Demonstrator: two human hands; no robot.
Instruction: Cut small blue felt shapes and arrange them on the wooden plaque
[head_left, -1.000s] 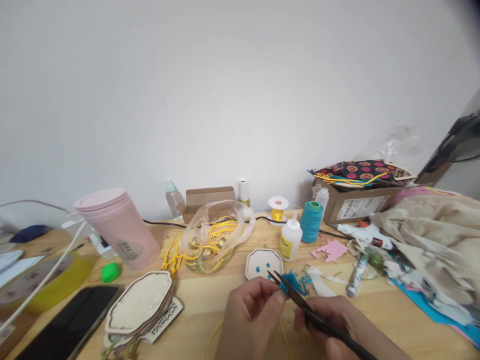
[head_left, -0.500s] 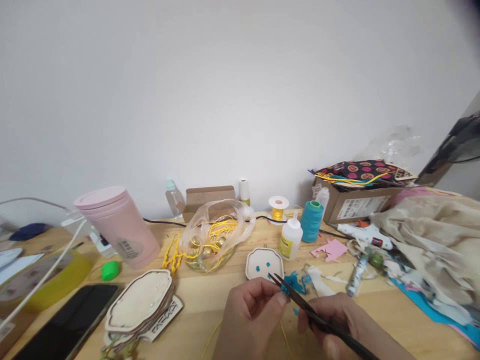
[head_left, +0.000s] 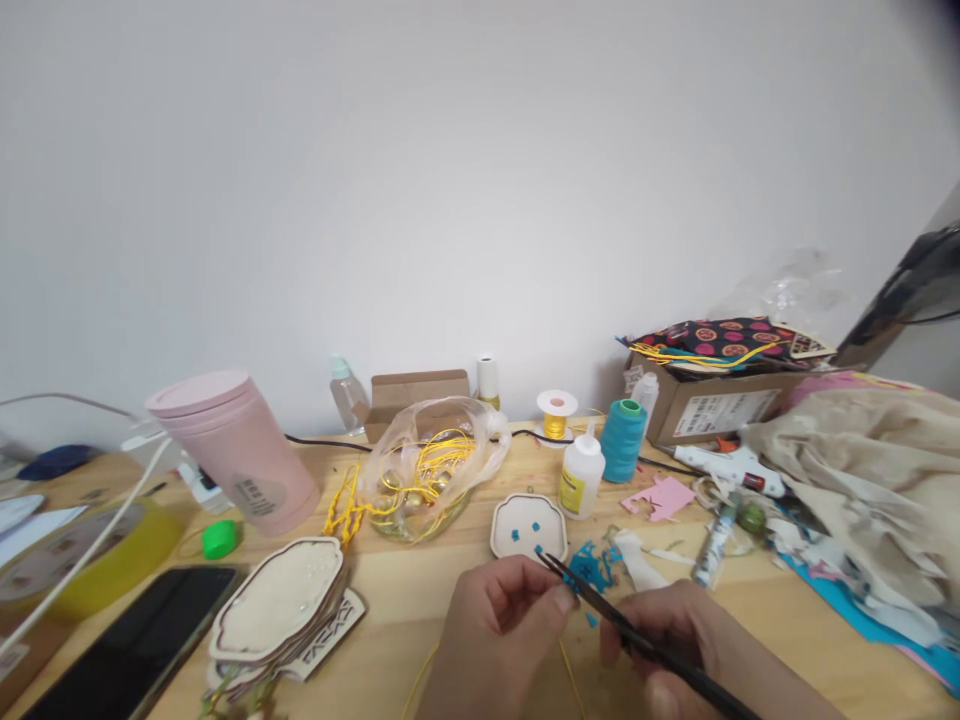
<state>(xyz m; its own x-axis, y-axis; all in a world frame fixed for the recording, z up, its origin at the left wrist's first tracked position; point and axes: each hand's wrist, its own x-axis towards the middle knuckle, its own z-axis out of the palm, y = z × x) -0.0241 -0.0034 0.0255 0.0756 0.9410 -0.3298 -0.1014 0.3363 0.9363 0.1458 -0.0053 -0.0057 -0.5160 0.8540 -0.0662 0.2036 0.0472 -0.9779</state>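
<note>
My right hand (head_left: 667, 645) is closed round a pair of black tweezers (head_left: 637, 640), their tips pointing up and left. Those tips reach over the fingertips of my left hand (head_left: 510, 620), which is pinched; whatever lies between its fingers is too small or hidden to make out. Just behind the tips lies a scalloped wooden plaque (head_left: 529, 510) with a pale face, carrying a few tiny blue cut-out pieces (head_left: 535, 527). Blue cut scraps (head_left: 592, 566) lie on the table beside the tweezers. A yellow cord (head_left: 422, 680) runs beneath my left hand.
Behind the plaque stand a glue bottle (head_left: 581, 475) and a teal thread cone (head_left: 623, 440). Left are a plastic bag of yellow cord (head_left: 435, 470), stacked plaques (head_left: 277, 600), a phone (head_left: 127, 650) and a pink tumbler (head_left: 236, 450). Right lie a glue gun (head_left: 731, 468) and cloth (head_left: 877, 470).
The tweezers have shifted slightly at the fingertips of my left hand, and a little more of the blue scraps shows. Both hands stay nearly in place.
</note>
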